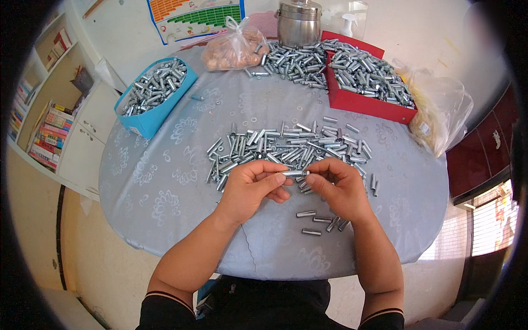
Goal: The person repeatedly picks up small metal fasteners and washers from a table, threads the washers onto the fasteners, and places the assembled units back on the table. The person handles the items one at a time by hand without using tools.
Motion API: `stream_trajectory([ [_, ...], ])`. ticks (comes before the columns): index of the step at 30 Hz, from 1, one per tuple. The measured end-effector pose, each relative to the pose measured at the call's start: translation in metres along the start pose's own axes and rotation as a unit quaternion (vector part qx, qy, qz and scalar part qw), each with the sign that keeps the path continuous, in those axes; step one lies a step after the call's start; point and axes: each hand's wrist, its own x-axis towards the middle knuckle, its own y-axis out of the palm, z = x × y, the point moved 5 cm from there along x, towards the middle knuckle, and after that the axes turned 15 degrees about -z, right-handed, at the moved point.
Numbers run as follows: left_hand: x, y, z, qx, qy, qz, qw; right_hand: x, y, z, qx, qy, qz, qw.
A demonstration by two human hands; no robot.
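While both hands meet over the near middle of the worktop (165, 181), one small metal sleeve (293, 172) bridges them, long axis running left-right, roughly level and parallel to the near edge. Left hand (250, 187) is curled, thumb and forefinger pinched on the sleeve's left end; other fingers folded under. Right hand (338, 187) is likewise closed in a pinch at the sleeve's right end, fingertips touching it. Cannot tell whether a second small part sits at that right tip; too small. Sleeve lies dead between the two hands, neither clearly nearer, held just above the cloth, not resting on it.

Just beyond the fingertips, away from the body, spreads the loose pile of sleeves (286, 146), touching or nearly touching the knuckles. Nearer the body, under and just right of the right wrist, lies a small group of separate sleeves (322, 221), apart from the pile, mostly lying left-right too.

Far left: blue box (151, 96) filled with the same parts, tilted. Far right: red tray (366, 82) heaped with them, more spilled beside it. Behind: clear bag of brownish items (234, 49), steel canister (298, 22), another plastic bag (440, 110) at the right edge. Both boxes are well apart from the hands.
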Motion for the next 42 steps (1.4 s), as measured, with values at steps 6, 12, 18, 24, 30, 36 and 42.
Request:
stream_trajectory([
  [6,0.0,0.001,0.002,0.002,-0.005,0.018,1.0,-0.002,0.006,0.007,0.052,0.025,-0.028,0.998],
  [12,0.0,0.0,0.001,-0.001,-0.003,0.02,1.0,-0.002,0.0,-0.008,0.0,0.077,0.044,0.996],
  [18,0.001,0.0,0.002,-0.018,-0.002,0.013,1.0,-0.002,0.004,0.003,0.047,-0.026,0.008,0.999],
  [24,0.001,0.001,0.002,-0.013,-0.004,0.014,1.0,0.0,0.002,-0.009,0.063,0.038,0.018,0.997],
  [30,0.001,-0.001,0.002,-0.013,-0.006,0.02,1.0,0.0,0.002,-0.004,-0.028,0.035,0.054,0.998],
  [36,0.0,0.001,0.001,-0.017,-0.008,0.022,1.0,-0.003,0.005,0.002,0.04,0.003,0.013,0.999],
  [42,0.001,0.001,0.002,-0.011,-0.008,0.023,1.0,-0.002,0.008,-0.005,0.098,0.055,0.034,0.993],
])
